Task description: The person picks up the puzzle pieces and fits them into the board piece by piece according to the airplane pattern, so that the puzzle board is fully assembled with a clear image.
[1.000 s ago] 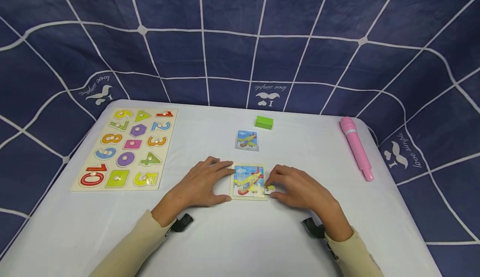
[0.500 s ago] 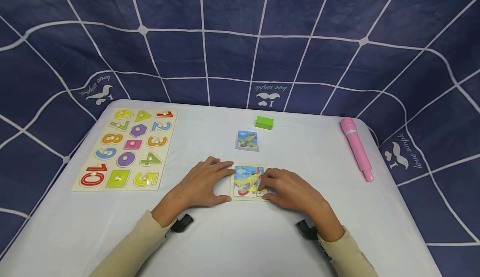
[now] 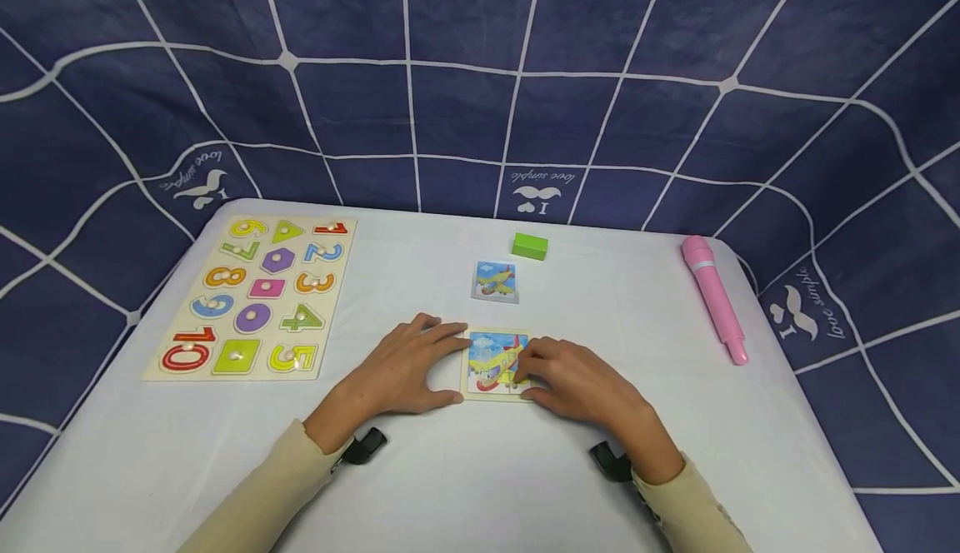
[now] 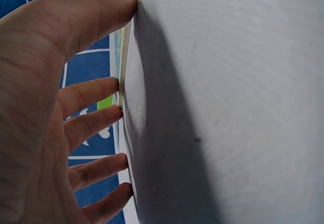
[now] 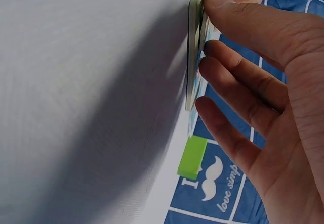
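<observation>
A small square airplane jigsaw puzzle in a pale wooden frame lies on the table between both hands. My left hand rests along its left side, fingers spread and fairly straight, thumb at the lower left corner; the left wrist view has thumb and fingertips right at the frame's edge. My right hand pinches a puzzle piece at the lower right corner of the picture, between thumb and bent fingers. Most of that piece is hidden under the fingers. In the right wrist view, the thumb lies on the edge above the frame.
Behind the puzzle lies a small card-like airplane picture, with a green block farther back. A number-and-shape peg board stands at left. A pink microphone-shaped toy lies at right. A blue gridded cloth hangs behind the table.
My right hand has moved left with the puzzle piece, from beside the frame's right edge into the picture's lower right corner. My left hand has stayed in place.
</observation>
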{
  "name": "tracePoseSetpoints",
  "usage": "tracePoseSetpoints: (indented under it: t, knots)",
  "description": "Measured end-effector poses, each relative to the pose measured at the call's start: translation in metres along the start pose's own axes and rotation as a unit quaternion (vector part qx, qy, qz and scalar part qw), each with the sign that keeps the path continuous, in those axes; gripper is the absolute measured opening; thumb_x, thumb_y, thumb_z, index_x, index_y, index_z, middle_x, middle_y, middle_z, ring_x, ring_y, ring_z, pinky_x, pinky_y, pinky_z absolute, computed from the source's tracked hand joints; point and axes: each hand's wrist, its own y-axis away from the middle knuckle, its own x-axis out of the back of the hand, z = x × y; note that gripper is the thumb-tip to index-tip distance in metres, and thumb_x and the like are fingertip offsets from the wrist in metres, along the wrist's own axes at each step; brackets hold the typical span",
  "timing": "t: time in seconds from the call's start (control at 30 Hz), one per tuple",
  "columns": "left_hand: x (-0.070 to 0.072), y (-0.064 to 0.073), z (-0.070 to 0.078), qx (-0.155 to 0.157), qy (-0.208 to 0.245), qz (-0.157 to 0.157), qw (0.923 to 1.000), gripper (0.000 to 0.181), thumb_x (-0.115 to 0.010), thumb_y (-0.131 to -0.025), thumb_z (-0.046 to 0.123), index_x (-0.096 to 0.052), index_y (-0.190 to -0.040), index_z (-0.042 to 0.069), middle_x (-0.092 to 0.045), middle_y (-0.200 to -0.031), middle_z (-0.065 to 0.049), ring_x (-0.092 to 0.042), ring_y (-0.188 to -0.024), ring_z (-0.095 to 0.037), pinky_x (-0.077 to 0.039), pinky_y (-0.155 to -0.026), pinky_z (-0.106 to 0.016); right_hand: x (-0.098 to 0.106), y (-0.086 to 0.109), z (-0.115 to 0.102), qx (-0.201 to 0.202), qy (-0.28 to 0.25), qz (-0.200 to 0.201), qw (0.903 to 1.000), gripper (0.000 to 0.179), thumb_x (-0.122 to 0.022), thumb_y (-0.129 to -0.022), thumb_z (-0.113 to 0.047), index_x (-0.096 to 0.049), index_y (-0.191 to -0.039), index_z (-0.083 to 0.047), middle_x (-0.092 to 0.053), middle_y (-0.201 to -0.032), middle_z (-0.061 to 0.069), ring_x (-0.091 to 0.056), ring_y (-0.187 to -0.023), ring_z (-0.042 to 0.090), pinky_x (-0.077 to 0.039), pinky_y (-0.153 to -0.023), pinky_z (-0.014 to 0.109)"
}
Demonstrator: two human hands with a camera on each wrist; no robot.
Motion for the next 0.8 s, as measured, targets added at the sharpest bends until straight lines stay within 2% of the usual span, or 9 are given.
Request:
tracePoseSetpoints:
  t: [0.37,0.6,0.8]
  knots:
    - [-0.0003,0.0012,0.0004,-0.002,-0.002,0.001,1.0,0.079,-0.086,-0.085,0.058,-0.063,-0.152,0.024,-0.052,-0.164,0.002,-0.047,-0.142,-0.027,-0.046,-0.109,-0.052,-0.0014,0.0019,-0.0004,0.005,0.01,0.001,0.9999,0.021,-0.091,-0.089,-0.023,-0.082,-0.107,-0.018,-0.072,-0.117,-0.003,-0.069,-0.105,0.015,-0.059,-0.091,0.036]
    - [-0.0001,0.0006,-0.0006,-0.005,-0.003,0.003,1.0,0.079,-0.086,-0.085,0.059,-0.063,-0.152,0.024,-0.052,-0.163,0.002,-0.047,-0.141,-0.026,-0.047,-0.109,-0.051,-0.001,0.0035,0.0004,0.008,-0.001,0.0,1.0,0.019,-0.091,-0.09,-0.023,-0.084,-0.107,-0.017,-0.073,-0.117,-0.004,-0.069,-0.106,0.013,-0.059,-0.093,0.035]
    - [-0.0012,0.0003,-0.0024,0.006,0.012,-0.002,0.9999,0.081,-0.087,-0.084,0.059,-0.063,-0.152,0.024,-0.052,-0.164,0.004,-0.046,-0.142,-0.025,-0.045,-0.111,-0.052,0.0,0.0016,-0.0013,0.009,-0.003,-0.002,1.0,0.021,-0.089,-0.092,-0.028,-0.084,-0.108,-0.016,-0.074,-0.115,-0.005,-0.069,-0.105,0.013,-0.059,-0.093,0.034]
